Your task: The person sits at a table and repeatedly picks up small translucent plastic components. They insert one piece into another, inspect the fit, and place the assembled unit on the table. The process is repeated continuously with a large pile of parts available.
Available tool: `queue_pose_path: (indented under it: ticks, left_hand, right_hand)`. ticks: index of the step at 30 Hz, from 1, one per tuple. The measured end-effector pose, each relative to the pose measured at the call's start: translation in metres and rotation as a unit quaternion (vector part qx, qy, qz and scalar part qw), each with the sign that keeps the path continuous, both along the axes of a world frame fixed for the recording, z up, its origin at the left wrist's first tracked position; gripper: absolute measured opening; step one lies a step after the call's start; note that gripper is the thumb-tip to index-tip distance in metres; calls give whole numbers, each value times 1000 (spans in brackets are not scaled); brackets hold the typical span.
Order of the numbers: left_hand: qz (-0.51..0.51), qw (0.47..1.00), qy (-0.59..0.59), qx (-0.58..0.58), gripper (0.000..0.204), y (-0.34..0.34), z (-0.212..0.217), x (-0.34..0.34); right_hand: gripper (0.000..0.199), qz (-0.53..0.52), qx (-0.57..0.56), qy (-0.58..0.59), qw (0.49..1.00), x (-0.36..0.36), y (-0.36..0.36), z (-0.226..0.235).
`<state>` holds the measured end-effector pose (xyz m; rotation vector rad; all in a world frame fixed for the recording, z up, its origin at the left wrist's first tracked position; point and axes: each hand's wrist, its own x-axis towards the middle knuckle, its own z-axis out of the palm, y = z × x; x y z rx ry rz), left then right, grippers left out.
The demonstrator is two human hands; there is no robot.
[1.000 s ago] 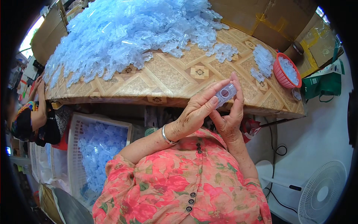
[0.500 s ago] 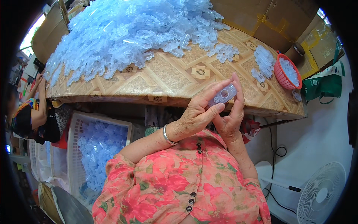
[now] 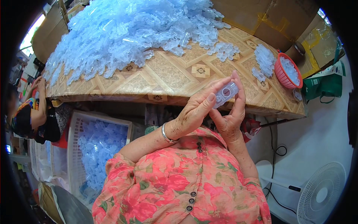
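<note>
Between my two hands, just off the table's front edge, is a small clear plastic case with rounded ends and a round opening on its upper face. My left hand, silver bangle on the wrist, presses it from the left with its fingers laid along the piece and the thumb raised over its near side. From the right, my right hand cups it, fingers upright along its edge and thumb below. Beyond them, a large heap of similar bluish clear plastic pieces covers the far left of the table.
At the table's right stands a red basket of clear pieces, beside a small pile. A white crate full of pieces sits below left. A white fan stands lower right, near a black cable. Another person's arm rests at far left.
The clear plastic case has shifted slightly right and up between my hands. My left thumb has lifted off its face and moved back to the left.
</note>
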<state>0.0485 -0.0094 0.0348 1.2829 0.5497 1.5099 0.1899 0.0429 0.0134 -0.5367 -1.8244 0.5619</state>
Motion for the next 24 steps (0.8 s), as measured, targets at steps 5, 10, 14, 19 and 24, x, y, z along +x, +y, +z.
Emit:
queue_pose_path:
  ticks: [5, 10, 14, 19, 24]
  left_hand:
    - [41, 996, 70, 29, 60, -1, 2, -3]
    - [58, 991, 107, 48, 56, -1, 5, -4]
    - [73, 992, 93, 51, 56, -1, 3, -2]
    - [101, 986, 115, 59, 55, 0, 1, -2]
    - [96, 988, 104, 55, 55, 1, 0, -1]
  right_hand:
    - [92, -1, 6, -1, 1000, -2, -2, 4]
    - [89, -4, 15, 2, 1000, -3, 0, 2]
    - [89, 5, 8, 1, 1000, -5, 1, 1]
    - [88, -6, 27, -9, 1000, -4, 1, 3]
    - [85, -18, 43, -9, 999, -4, 3, 2]
